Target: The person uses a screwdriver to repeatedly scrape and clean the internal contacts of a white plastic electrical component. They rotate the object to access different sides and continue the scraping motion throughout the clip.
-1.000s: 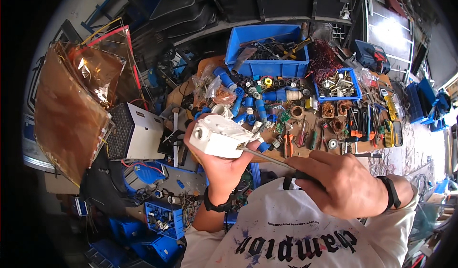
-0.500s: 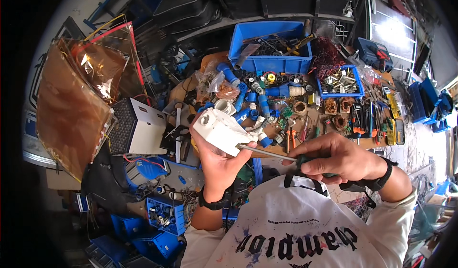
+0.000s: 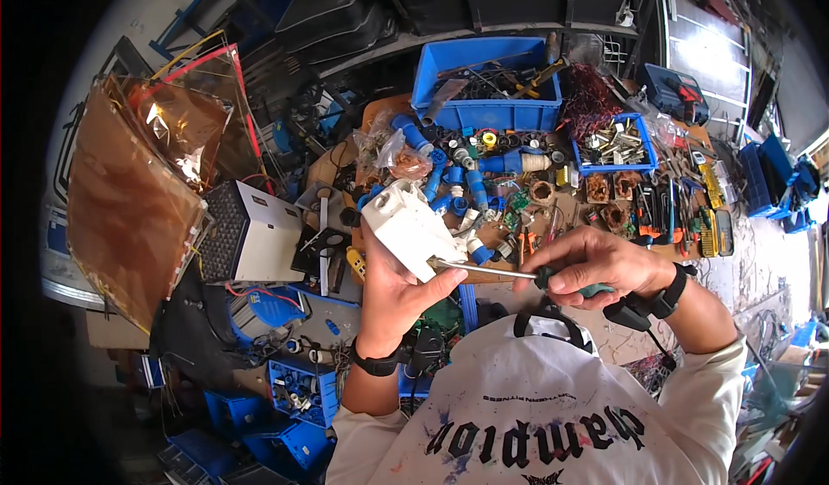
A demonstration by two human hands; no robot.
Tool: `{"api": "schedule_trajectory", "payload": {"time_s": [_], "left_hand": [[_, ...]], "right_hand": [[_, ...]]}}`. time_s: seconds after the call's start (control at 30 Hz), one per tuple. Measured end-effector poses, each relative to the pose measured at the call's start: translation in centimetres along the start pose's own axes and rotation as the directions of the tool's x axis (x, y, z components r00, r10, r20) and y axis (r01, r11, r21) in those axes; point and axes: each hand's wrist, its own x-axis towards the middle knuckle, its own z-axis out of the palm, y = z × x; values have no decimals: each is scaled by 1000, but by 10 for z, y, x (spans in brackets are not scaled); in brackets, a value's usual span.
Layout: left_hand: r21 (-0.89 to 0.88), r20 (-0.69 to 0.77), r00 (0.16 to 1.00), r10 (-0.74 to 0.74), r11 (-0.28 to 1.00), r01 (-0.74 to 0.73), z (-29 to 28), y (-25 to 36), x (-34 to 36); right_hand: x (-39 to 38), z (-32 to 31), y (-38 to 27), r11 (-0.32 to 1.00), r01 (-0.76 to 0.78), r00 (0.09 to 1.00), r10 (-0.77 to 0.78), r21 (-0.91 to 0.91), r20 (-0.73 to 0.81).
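Observation:
My left hand (image 3: 393,291) is closed around a white plastic housing (image 3: 413,226), held up in front of the workbench. A round opening shows near the housing's upper left end. In my right hand (image 3: 596,269) is a screwdriver (image 3: 492,270), its dark green handle gripped by the fingers. The metal shaft points left, and its tip meets the lower right edge of the housing beside my left thumb. Whether the tip sits in a screw is too small to make out.
On the bench lie blue and white plug connectors (image 3: 471,193), pliers (image 3: 528,247) and hand tools (image 3: 669,213). Behind stand a large blue bin (image 3: 488,115) of tools and a small blue tray (image 3: 615,144) of metal parts. A white box (image 3: 268,234) is at left.
The white housing has tilted a little, its right end dipping lower. My right hand and the screwdriver have shifted slightly; the shaft lies nearer level.

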Motion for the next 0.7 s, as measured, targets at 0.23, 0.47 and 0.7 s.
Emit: {"api": "schedule_trajectory", "payload": {"time_s": [0.23,0.47,0.7], "left_hand": [[-12,38,998,-48,999,48,-3,-4,6],[-1,33,997,-68,998,68,-3,-6,9],[196,-146,987,66,980,-36,10,-6,9]], "right_hand": [[8,-16,6,1000,8,998,-10,29,55],[8,-26,-3,993,3,998,5,-116,69],[-12,31,-19,391,109,882,-462,-914,-92]]}}
